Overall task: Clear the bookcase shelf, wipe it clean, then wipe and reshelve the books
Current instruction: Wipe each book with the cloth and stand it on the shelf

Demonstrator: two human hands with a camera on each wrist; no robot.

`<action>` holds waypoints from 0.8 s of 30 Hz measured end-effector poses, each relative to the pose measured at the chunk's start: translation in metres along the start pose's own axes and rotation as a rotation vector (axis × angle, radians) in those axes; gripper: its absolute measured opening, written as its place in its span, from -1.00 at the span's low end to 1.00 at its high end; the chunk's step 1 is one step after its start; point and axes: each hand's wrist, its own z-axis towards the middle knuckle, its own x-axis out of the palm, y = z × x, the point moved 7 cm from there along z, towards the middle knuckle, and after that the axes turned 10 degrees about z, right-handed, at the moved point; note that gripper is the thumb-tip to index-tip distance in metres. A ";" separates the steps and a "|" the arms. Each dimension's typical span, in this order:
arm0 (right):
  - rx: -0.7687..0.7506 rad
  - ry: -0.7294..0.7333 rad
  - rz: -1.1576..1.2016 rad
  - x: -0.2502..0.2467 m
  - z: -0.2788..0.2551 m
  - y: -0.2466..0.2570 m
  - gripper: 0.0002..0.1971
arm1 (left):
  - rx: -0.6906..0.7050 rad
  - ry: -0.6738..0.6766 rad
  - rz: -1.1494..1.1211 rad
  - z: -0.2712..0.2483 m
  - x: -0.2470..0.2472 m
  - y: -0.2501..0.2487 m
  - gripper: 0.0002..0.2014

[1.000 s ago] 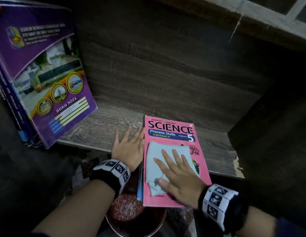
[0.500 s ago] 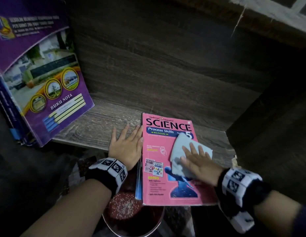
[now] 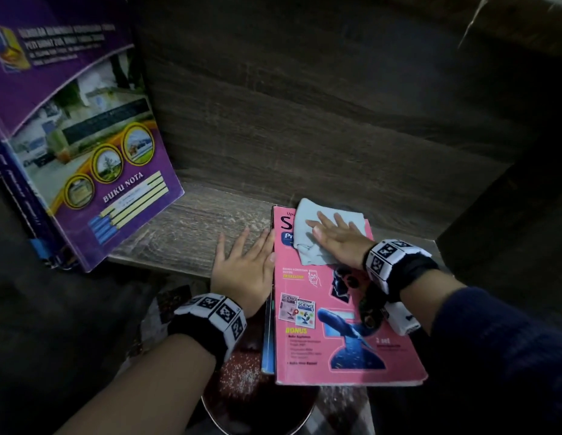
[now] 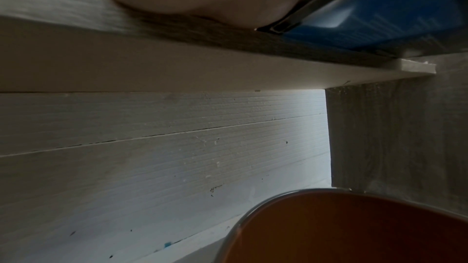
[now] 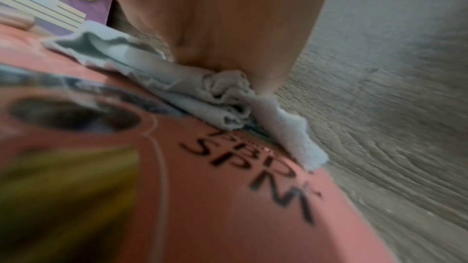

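Metal bowl (image 3: 260, 400) of white-speckled contents

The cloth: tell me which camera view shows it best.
The head view. There the pale blue cloth lies whole at the far end of the pink science book, under the flat right hand. The right wrist view shows only its bunched folds, close and blurred. The left wrist view shows none of it.

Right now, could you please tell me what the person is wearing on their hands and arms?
Both hands are bare. The left wrist carries a black band with white panels printed with square black-and-white marker patterns. The right wrist wears a matching band. A dark blue sleeve covers the right forearm; the left forearm shows no sleeve.
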 end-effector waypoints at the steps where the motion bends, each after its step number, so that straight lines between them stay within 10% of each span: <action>1: -0.017 0.002 0.001 0.001 0.001 0.001 -0.31 | 0.000 0.001 0.000 0.000 0.000 0.000 -0.38; 24: -0.178 0.198 -0.098 0.087 -0.177 0.001 -0.23 | -0.023 0.039 0.019 0.001 -0.001 -0.001 -0.37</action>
